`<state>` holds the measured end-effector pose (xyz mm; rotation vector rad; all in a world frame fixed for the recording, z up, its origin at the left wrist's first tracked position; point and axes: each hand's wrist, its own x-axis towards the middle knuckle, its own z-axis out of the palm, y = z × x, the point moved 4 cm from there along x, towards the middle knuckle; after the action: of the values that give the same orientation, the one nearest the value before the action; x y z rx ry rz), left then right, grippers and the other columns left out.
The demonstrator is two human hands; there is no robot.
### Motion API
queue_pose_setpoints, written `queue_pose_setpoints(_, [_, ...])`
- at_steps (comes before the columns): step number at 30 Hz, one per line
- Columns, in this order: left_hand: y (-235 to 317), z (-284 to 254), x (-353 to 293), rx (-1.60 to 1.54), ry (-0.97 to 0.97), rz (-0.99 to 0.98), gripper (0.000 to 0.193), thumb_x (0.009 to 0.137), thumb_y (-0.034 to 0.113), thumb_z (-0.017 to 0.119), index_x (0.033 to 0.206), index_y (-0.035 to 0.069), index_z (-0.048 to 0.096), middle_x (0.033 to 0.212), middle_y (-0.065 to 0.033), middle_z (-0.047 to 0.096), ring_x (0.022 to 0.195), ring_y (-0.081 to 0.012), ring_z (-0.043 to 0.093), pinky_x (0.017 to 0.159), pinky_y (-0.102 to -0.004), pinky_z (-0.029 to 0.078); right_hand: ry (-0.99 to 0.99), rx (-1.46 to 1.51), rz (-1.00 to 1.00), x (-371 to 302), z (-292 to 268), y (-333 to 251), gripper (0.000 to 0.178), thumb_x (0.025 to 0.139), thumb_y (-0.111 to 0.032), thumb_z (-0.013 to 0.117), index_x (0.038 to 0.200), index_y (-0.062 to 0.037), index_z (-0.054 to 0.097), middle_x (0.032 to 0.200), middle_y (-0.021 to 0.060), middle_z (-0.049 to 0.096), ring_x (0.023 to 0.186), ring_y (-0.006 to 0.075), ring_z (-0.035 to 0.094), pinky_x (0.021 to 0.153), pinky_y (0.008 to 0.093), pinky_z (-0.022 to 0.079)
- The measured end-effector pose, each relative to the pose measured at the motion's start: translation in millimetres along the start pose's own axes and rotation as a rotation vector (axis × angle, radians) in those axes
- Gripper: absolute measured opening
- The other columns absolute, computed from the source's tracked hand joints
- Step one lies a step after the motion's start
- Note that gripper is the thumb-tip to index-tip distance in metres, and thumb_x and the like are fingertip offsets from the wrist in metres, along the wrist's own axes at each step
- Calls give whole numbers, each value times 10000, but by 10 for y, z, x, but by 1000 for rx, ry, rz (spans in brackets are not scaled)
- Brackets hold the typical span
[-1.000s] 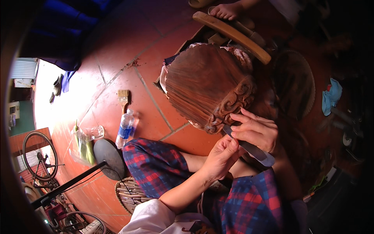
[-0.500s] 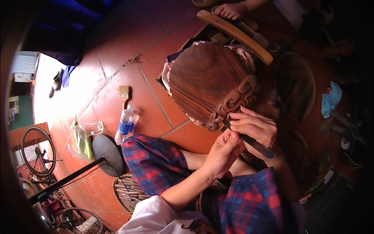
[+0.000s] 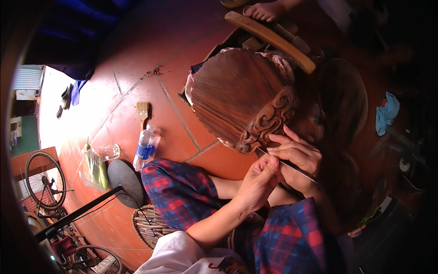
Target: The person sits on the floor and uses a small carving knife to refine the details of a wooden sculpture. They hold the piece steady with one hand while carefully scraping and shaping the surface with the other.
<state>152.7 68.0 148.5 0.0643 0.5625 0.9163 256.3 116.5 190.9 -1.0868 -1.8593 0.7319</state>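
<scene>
A round, dark brown wooden piece [image 3: 232, 86] with a scalloped edge lies in front of me, its face tilted up. Carved scrolls [image 3: 269, 116] run along its near right edge. My right hand [image 3: 299, 157] is closed around a thin, flat dark metal tool [image 3: 296, 168], its fingers reaching to the carving. The tool shows edge-on, its tip by the lower end of the scrolls; I cannot tell whether it is a chisel or a file. My left hand [image 3: 261, 176] is closed, thumb and fingers pinching the tool just below the right fingers.
Left on the tiled floor are a brush [image 3: 143, 112], a water bottle [image 3: 144, 148], a glass [image 3: 108, 151] and a round black base [image 3: 125, 182]. A basket [image 3: 148, 224] of tool handles stands by my knee. Beyond the wood lie a curved wooden bar [image 3: 271, 41] and another person's foot [image 3: 262, 12].
The tool has turned from showing its flat face to showing its thin edge. Both hands still grip it at the carving. The whole view has shifted slightly.
</scene>
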Motion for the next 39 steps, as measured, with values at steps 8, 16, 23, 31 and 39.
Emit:
queue_pose_setpoints(8, [-35,-91,-15,25,-132,13,353,1022,382,502,1145,54,538,1086,-22,597,1060,-121,568,1010,-330,438,54,44,2,-49,-22,0,183,685,61,713,853,-9,695,844,105,708,1011,348,699,1032,523,450])
queue_pose_setpoints(16, [-110,-172,17,83,-19,-11,361,1020,380,504,1187,61,538,1173,-56,608,1129,-177,570,1048,-402,406,72,58,16,-110,-24,69,187,705,65,695,874,-15,687,867,97,712,1061,348,682,1029,521,445])
queue_pose_setpoints(23, [-59,-38,-30,58,38,-25,307,1019,376,524,1131,91,542,947,34,534,865,-67,473,820,-247,385,38,75,8,-117,-9,58,140,735,32,708,861,-25,685,848,102,711,1033,347,694,1024,525,445])
queue_pose_setpoints(31, [-185,-224,-23,5,-3,1,248,1016,344,535,1073,103,542,959,22,564,937,-98,547,931,-335,438,-4,48,1,-124,-35,48,94,739,13,705,817,-35,680,837,92,721,1007,329,707,1063,542,408])
queue_pose_setpoints(39, [-93,-210,-162,93,-43,-18,233,1008,315,574,1024,83,573,922,54,554,874,-50,495,870,-234,414,-41,75,-30,-216,50,-7,125,764,-6,711,888,-15,703,864,88,722,949,327,721,983,509,500])
